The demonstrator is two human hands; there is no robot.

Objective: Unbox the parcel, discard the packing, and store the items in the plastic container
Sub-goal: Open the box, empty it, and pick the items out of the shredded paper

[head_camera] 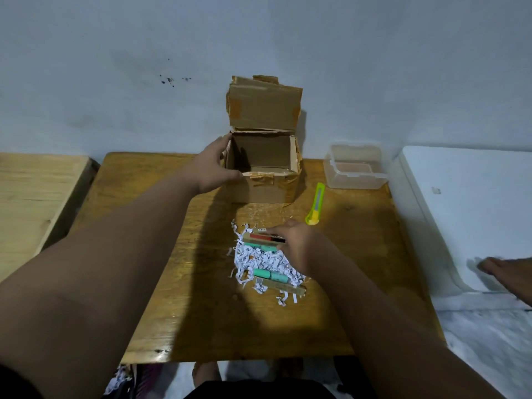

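Both forearms are reaching out from the bottom of the frame over the wooden table (161, 283), and between them, near the front, a heap of shredded paper (259, 262) is lying with the parcel's items mixed into it. At the heap's far edge the right hand (296, 246) is closing its fingers on a slim carton with a red and black label (266, 238); whether it is already lifted clear is hard to tell. Just below that, green cylinders (270, 274) and another flat carton (283, 287) are resting in the shreds. Farther back, the left hand (214, 165) is lying open against the left wall of the cardboard box (264, 180), steadying it; the box is standing with its flap raised and looks emptied. To do this step well, the carton is probably best pinched along its length and shaken lightly so no paper strips ride along with it, then carried back and to the right to the clear plastic container (355, 168), which is sitting open at the far right corner. A yellow-green utility knife (316, 207) is lying between heap and container, so the path should be passing above it.
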